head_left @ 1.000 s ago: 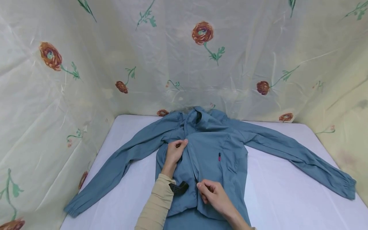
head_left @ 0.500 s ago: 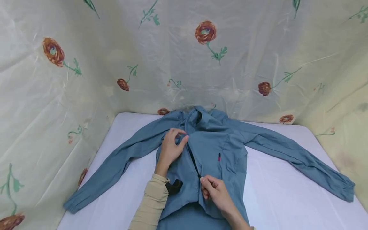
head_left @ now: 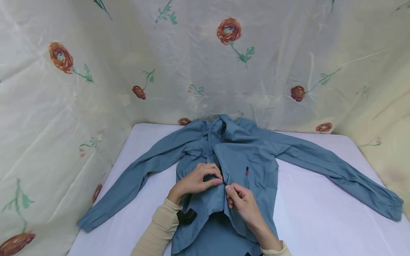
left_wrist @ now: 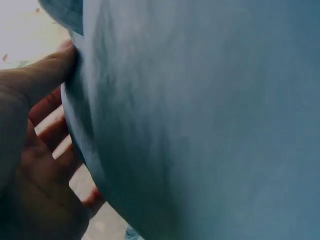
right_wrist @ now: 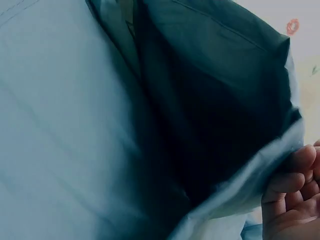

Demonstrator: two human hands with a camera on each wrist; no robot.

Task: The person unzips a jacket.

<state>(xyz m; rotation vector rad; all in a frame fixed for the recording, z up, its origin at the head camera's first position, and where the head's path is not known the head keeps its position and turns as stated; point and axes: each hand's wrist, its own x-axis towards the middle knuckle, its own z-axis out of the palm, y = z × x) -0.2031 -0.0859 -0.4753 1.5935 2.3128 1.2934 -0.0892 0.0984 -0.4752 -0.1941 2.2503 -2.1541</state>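
Observation:
A blue-grey jacket (head_left: 261,156) lies front up, its sleeves spread to both sides. My right hand (head_left: 241,201) pinches the dark zipper pull (head_left: 225,184) at the middle of the front, fingers curled. Right beside it my left hand (head_left: 198,179) holds the front edge near the zipper, thumb and bent fingers on either side of the cloth in the left wrist view (left_wrist: 47,120). Above the hands the zipper edges part. The lower front is raised, and the right wrist view looks into the dark hollow under the jacket's cloth (right_wrist: 60,130).
The jacket rests on a table with a white cover (head_left: 320,199). Pale cloth walls (head_left: 179,64) with printed flowers rise behind and at both sides. A small pocket zipper with a red pull (head_left: 247,171) sits on the chest.
My left hand let go of the upper front edge, then moved down to the zipper beside my right hand. My right hand moved up a little with the pull, and the lower front lifted.

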